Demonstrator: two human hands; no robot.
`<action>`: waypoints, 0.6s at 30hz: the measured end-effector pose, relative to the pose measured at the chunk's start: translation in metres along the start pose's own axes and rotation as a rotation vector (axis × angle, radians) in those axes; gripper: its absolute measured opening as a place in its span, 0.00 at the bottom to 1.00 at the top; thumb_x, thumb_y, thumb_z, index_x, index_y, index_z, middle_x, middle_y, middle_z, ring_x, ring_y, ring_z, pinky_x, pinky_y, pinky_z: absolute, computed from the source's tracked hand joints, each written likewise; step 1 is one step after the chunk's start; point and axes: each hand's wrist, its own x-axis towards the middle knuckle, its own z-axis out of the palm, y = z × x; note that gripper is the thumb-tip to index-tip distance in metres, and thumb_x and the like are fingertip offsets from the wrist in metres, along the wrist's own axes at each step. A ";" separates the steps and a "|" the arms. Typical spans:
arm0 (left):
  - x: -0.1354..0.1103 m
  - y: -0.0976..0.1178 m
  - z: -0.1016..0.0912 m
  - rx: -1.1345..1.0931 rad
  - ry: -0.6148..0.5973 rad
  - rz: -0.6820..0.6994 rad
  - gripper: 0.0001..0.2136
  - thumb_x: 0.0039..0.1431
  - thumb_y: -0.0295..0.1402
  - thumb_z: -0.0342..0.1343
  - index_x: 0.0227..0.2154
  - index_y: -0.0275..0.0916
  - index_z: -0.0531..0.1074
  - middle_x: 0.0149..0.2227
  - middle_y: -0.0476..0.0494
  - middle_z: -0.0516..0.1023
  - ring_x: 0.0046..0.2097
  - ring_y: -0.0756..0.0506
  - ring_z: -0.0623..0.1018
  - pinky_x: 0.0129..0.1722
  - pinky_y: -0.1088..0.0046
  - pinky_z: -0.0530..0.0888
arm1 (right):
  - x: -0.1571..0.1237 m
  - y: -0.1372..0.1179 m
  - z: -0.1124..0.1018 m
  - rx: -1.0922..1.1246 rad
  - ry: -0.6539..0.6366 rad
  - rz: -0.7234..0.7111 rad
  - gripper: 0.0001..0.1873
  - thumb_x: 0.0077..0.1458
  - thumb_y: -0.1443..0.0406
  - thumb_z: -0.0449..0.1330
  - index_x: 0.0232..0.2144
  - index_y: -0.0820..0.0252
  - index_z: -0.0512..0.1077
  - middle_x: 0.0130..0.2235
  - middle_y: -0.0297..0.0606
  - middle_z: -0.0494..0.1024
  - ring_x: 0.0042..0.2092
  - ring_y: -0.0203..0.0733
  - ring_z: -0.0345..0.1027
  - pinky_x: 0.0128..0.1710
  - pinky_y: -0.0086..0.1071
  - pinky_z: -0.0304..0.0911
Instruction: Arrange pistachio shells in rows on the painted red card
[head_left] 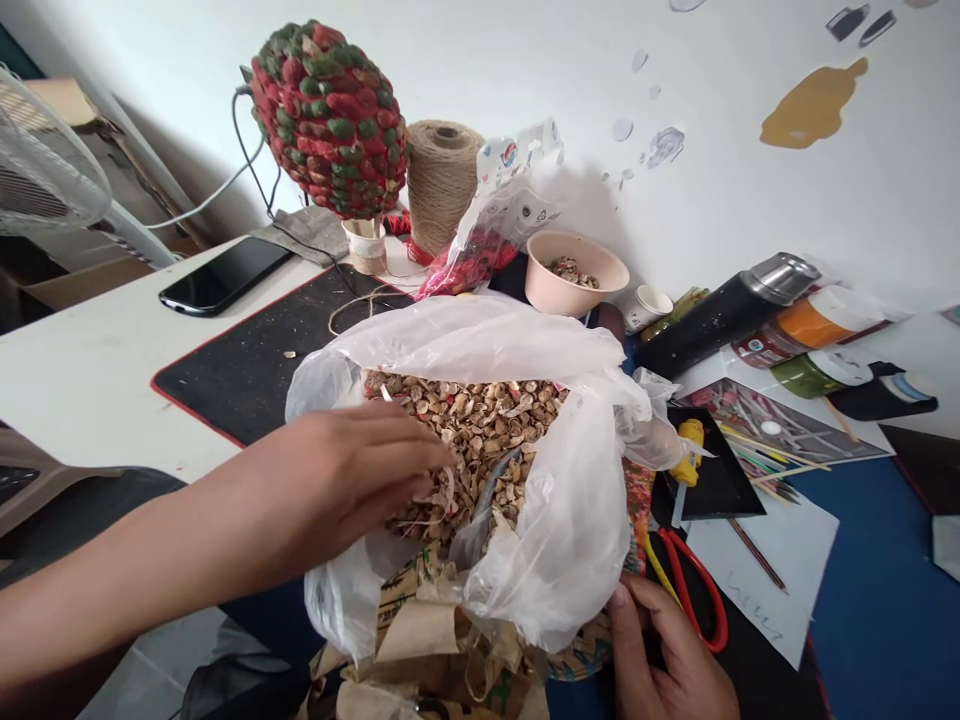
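Many shells [487, 420], perhaps pistachio, lie under left hand [360, 470].

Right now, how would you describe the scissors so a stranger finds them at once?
Start at the white plastic bag of shells in the middle. Just right of its lower edge, above the right hand, lie the scissors. Their red loop handles set them apart from the yellow tool beside them.

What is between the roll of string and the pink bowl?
A see-through plastic packet with red bits inside sits between the roll of string and the pink bowl. The head view shows it.
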 end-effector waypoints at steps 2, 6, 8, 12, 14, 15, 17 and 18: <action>0.008 -0.014 0.007 0.114 0.002 -0.033 0.20 0.89 0.37 0.51 0.68 0.46 0.86 0.65 0.36 0.91 0.64 0.34 0.89 0.69 0.50 0.86 | 0.000 0.000 0.000 -0.006 -0.006 -0.003 0.37 0.76 0.30 0.62 0.40 0.51 0.91 0.40 0.40 0.94 0.36 0.47 0.89 0.42 0.31 0.81; 0.013 -0.029 0.032 0.293 -0.102 -0.032 0.23 0.84 0.39 0.59 0.74 0.39 0.81 0.71 0.28 0.87 0.68 0.26 0.88 0.70 0.41 0.85 | 0.000 0.000 0.000 0.003 -0.009 0.013 0.37 0.76 0.30 0.63 0.39 0.50 0.92 0.40 0.39 0.94 0.36 0.46 0.89 0.42 0.30 0.81; 0.011 -0.024 0.040 0.277 -0.158 0.035 0.23 0.83 0.36 0.61 0.75 0.40 0.79 0.73 0.28 0.85 0.69 0.27 0.87 0.71 0.44 0.85 | 0.000 0.001 0.000 0.007 -0.007 0.022 0.36 0.76 0.30 0.63 0.40 0.50 0.92 0.40 0.39 0.94 0.36 0.46 0.89 0.43 0.30 0.81; 0.004 -0.004 0.033 0.071 -0.173 0.154 0.19 0.87 0.34 0.56 0.73 0.44 0.80 0.74 0.34 0.85 0.69 0.34 0.88 0.72 0.54 0.84 | 0.000 0.002 -0.001 -0.008 -0.008 0.014 0.37 0.76 0.30 0.63 0.40 0.51 0.92 0.41 0.40 0.95 0.37 0.47 0.90 0.44 0.31 0.82; 0.003 0.002 0.025 -0.042 -0.164 0.164 0.17 0.88 0.34 0.55 0.70 0.47 0.81 0.69 0.37 0.89 0.66 0.36 0.89 0.69 0.58 0.85 | 0.000 0.001 -0.001 -0.017 -0.010 0.009 0.37 0.76 0.30 0.62 0.40 0.50 0.92 0.41 0.40 0.95 0.38 0.48 0.90 0.44 0.31 0.82; 0.002 0.003 0.020 -0.082 -0.161 0.153 0.17 0.88 0.34 0.55 0.70 0.48 0.82 0.65 0.38 0.91 0.63 0.37 0.90 0.66 0.61 0.86 | 0.001 0.001 -0.001 -0.018 -0.009 0.005 0.37 0.76 0.30 0.62 0.40 0.50 0.92 0.40 0.40 0.95 0.38 0.48 0.90 0.44 0.31 0.82; 0.003 0.003 0.013 -0.138 -0.151 0.116 0.17 0.88 0.34 0.56 0.70 0.49 0.82 0.60 0.39 0.93 0.58 0.38 0.92 0.58 0.65 0.88 | 0.001 -0.001 -0.001 -0.018 -0.004 -0.004 0.36 0.77 0.30 0.62 0.39 0.50 0.92 0.39 0.40 0.94 0.37 0.48 0.90 0.43 0.31 0.82; 0.004 0.002 0.009 -0.159 -0.142 0.096 0.17 0.88 0.34 0.56 0.71 0.49 0.82 0.58 0.39 0.93 0.55 0.39 0.93 0.54 0.67 0.88 | 0.002 -0.002 -0.001 -0.013 -0.001 -0.008 0.36 0.77 0.30 0.63 0.39 0.49 0.92 0.39 0.39 0.94 0.37 0.48 0.90 0.42 0.31 0.81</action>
